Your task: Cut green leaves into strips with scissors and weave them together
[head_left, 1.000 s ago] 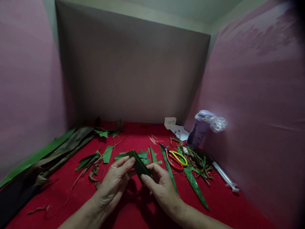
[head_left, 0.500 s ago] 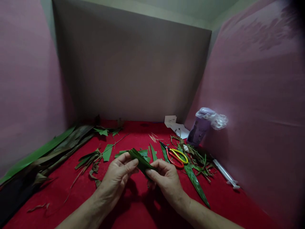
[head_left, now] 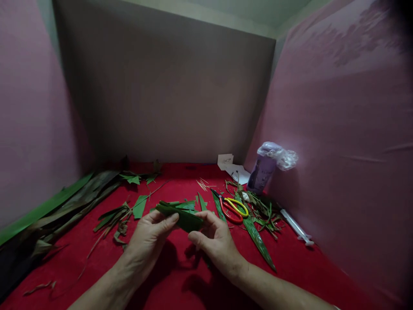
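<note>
A dark green leaf (head_left: 187,220), folded in layers into a strip, is held above the red cloth. My left hand (head_left: 158,230) pinches its left end, thumb on the near face and fingers behind. At the other end, my right hand (head_left: 214,241) has the leaf loosely between thumb and fingers; the thumb sits low at its edge. Cut leaf pieces (head_left: 180,205) lie just behind the held leaf. Close to my right hand are scissors (head_left: 230,208) with one red and one yellow handle, and a long green leaf strip (head_left: 259,242).
Long leaves (head_left: 64,211) lie along the left wall. Wooden sticks (head_left: 203,185) and white paper (head_left: 238,173) are toward the back. On the right stand a purple tumbler (head_left: 262,172) wrapped in plastic, dried plant scraps (head_left: 263,213) and a syringe (head_left: 296,227). Walls close in three sides.
The folded leaf has turned, showing a broader face and lying closer to level. My right thumb has slid off its face toward the lower edge. The view has shifted slightly right.
</note>
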`<state>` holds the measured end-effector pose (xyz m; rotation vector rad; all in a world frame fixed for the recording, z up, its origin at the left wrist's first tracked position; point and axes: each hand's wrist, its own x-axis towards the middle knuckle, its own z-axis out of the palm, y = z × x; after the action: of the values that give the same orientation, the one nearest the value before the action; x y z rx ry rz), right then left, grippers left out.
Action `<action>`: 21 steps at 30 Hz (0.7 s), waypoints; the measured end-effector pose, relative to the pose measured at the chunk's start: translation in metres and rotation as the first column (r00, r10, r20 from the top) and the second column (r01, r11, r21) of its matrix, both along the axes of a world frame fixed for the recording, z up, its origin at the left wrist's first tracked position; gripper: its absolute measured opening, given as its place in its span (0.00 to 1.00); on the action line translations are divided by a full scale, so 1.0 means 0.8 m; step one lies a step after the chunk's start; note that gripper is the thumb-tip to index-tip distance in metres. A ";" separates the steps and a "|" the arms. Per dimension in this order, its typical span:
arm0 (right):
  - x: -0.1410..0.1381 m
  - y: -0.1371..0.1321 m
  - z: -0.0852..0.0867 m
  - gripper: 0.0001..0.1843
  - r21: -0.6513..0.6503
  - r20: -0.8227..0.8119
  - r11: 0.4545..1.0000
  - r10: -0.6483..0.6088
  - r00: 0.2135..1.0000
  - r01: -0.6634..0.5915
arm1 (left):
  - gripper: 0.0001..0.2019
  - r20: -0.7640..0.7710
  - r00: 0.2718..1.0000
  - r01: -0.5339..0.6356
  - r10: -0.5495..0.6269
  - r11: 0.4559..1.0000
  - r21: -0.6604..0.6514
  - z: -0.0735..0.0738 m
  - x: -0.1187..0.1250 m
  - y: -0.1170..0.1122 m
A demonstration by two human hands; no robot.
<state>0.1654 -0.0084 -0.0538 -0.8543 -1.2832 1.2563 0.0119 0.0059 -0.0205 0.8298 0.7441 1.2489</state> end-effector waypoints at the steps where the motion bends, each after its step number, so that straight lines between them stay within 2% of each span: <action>1: 0.000 0.000 0.001 0.15 0.015 -0.020 1.000 -0.026 0.999 0.026 | 0.08 0.012 1.000 -0.003 0.003 1.000 0.011 0.000 -0.001 0.000; 4: 0.003 -0.002 0.003 0.10 0.073 -0.015 0.993 -0.096 0.995 0.097 | 0.07 0.036 0.999 -0.008 0.007 1.000 0.030 0.000 -0.002 0.001; 9: 0.009 -0.007 0.007 0.09 0.210 0.133 0.963 -0.199 0.971 0.168 | 0.07 0.053 0.998 0.018 -0.021 0.998 0.067 -0.003 -0.004 0.001; 13: 0.009 -0.010 0.013 0.05 0.279 0.125 0.945 -0.214 0.969 0.172 | 0.07 0.048 0.997 0.054 -0.059 0.994 0.098 -0.003 -0.004 -0.001; 17: 0.009 -0.011 0.018 0.07 0.273 0.047 0.946 -0.195 0.980 0.175 | 0.06 0.046 0.996 0.070 -0.074 0.993 0.098 -0.005 -0.003 -0.002; 21: 0.007 -0.012 0.021 0.07 0.170 -0.079 0.966 -0.182 0.980 0.193 | 0.06 0.054 0.995 0.075 -0.079 0.995 0.064 -0.006 -0.001 -0.002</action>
<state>0.1711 -0.0176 -0.0373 -0.7833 -1.2134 0.9963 0.0114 0.0047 -0.0250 0.8626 0.6249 1.2268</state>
